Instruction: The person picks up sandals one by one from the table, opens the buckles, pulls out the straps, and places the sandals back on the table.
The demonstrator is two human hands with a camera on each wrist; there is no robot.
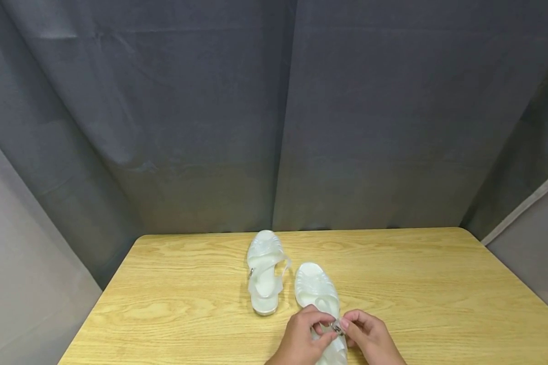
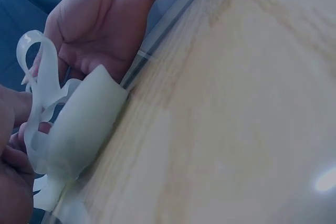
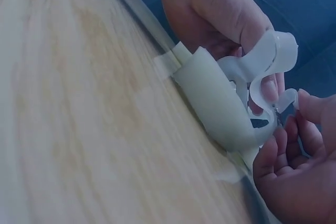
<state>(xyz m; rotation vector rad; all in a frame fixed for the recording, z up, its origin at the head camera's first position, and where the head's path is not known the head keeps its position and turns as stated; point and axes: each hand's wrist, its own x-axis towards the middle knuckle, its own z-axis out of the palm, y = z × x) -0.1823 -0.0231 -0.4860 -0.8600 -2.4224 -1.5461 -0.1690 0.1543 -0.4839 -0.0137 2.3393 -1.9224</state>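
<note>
Two pearly white jelly sandals lie on the wooden table. Both hands are at the nearer sandal (image 1: 311,281), whose toe points away from me. My left hand (image 1: 300,334) pinches its small metal buckle (image 1: 337,328) between thumb and index finger. From the other side, my right hand (image 1: 371,335) pinches the end of the ankle strap (image 3: 289,97) right beside the buckle. The strap is bent up in a loop above the footbed in the right wrist view. The hands hide part of the sandal's heel half. To the left, the other sandal (image 1: 265,299) stands apart, untouched.
The light wood-grain table (image 1: 164,304) has a back edge close to the left sandal's toe. Behind it hangs a dark grey curtain (image 1: 201,126), with paler panels at both sides. The held sandal is near the table's front edge.
</note>
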